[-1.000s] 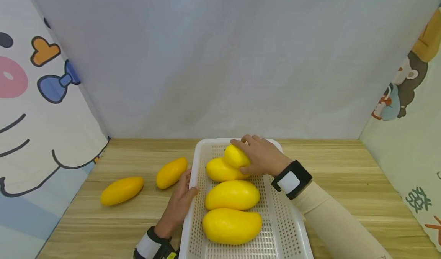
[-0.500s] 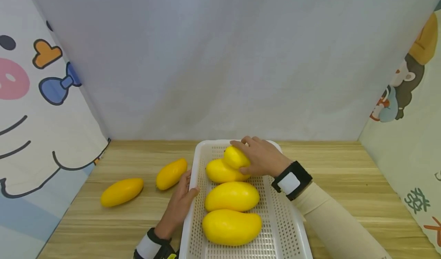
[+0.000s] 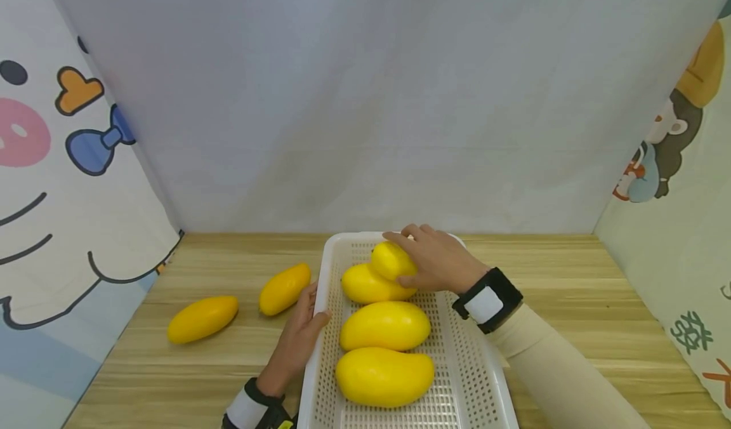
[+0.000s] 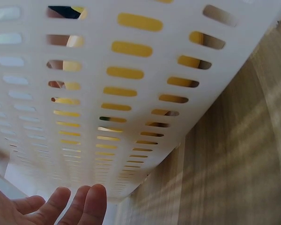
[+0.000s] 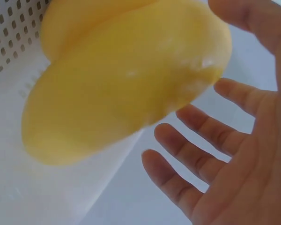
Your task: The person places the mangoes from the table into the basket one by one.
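At the far end of the white perforated basket (image 3: 474, 359), my right hand (image 3: 440, 263) grips a yellow mango (image 3: 391, 259) between thumb and fingers. That mango (image 5: 131, 84) leans over another mango (image 3: 371, 286) lying in the basket. Two more mangoes, a middle one (image 3: 385, 326) and a near one (image 3: 384, 378), lie crosswise below it. My left hand (image 3: 294, 340) is at the basket's left side, thumb on the rim and fingers outside. In the left wrist view, its fingers (image 4: 96, 204) are fairly straight beside the slotted wall.
Two loose mangoes, a left one (image 3: 202, 319) and a right one (image 3: 284, 288), lie on the wooden table (image 3: 188, 384) left of the basket. A pale cloth backdrop (image 3: 365, 131) stands behind the table, with printed cloths at both sides.
Both hands and the mangoes stay nearly where they were. Only a slight shift of the head view and of the right wrist shows.
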Action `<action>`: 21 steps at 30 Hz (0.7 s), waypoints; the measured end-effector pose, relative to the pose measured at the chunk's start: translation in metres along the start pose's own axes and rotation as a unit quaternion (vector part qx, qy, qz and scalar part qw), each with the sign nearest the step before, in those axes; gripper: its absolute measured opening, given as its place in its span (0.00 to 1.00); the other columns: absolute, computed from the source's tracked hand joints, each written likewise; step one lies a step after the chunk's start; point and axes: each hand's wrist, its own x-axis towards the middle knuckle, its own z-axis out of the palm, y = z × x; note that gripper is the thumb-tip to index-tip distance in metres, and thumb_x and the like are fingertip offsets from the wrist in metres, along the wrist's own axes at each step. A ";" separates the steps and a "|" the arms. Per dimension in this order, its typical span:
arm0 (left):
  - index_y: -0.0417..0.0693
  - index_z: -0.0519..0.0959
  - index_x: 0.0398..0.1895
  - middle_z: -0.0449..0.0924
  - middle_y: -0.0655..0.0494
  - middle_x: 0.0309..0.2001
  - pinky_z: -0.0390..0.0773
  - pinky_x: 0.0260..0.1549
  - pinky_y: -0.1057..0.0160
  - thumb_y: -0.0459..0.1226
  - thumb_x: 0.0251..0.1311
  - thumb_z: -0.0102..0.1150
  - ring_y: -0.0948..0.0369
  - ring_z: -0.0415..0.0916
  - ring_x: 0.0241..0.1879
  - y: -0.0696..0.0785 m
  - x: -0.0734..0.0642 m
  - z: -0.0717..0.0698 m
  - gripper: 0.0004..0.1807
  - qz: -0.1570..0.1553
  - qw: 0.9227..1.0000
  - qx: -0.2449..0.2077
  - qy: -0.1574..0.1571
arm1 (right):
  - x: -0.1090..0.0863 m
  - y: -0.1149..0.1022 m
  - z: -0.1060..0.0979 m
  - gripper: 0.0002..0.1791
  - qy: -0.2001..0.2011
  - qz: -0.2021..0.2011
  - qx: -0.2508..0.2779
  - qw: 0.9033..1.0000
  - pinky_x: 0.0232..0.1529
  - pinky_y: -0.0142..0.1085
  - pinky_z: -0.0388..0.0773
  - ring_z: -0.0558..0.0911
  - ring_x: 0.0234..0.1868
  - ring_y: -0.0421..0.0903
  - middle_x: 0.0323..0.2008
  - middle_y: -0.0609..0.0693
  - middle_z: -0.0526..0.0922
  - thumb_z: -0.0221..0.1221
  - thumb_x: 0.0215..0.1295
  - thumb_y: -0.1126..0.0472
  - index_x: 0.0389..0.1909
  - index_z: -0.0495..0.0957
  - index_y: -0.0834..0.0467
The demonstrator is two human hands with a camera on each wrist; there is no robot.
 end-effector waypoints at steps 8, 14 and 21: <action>0.41 0.49 0.78 0.60 0.36 0.71 0.76 0.56 0.46 0.30 0.74 0.42 0.38 0.66 0.65 -0.001 0.000 0.000 0.31 0.003 1.000 -0.003 -0.001 | -0.012 0.002 -0.011 0.44 0.031 0.003 0.000 1.000 0.54 0.52 0.78 0.77 0.54 0.57 0.60 0.58 0.76 0.66 0.62 0.41 0.76 0.64 0.51; 0.41 0.49 0.78 0.60 0.36 0.71 0.76 0.56 0.46 0.30 0.74 0.41 0.38 0.66 0.65 0.000 0.001 0.000 0.31 0.004 1.000 -0.001 -0.002 | -0.027 0.005 -0.020 0.44 0.068 -0.008 0.003 0.998 0.55 0.53 0.77 0.76 0.56 0.57 0.59 0.57 0.77 0.66 0.62 0.39 0.76 0.64 0.51; 0.41 0.49 0.78 0.60 0.36 0.71 0.75 0.57 0.45 0.30 0.74 0.41 0.38 0.65 0.66 0.000 0.000 0.000 0.31 0.000 1.000 0.001 0.002 | -0.042 0.010 -0.025 0.44 0.101 -0.015 0.003 0.995 0.53 0.54 0.77 0.76 0.56 0.59 0.60 0.59 0.75 0.66 0.62 0.39 0.75 0.64 0.52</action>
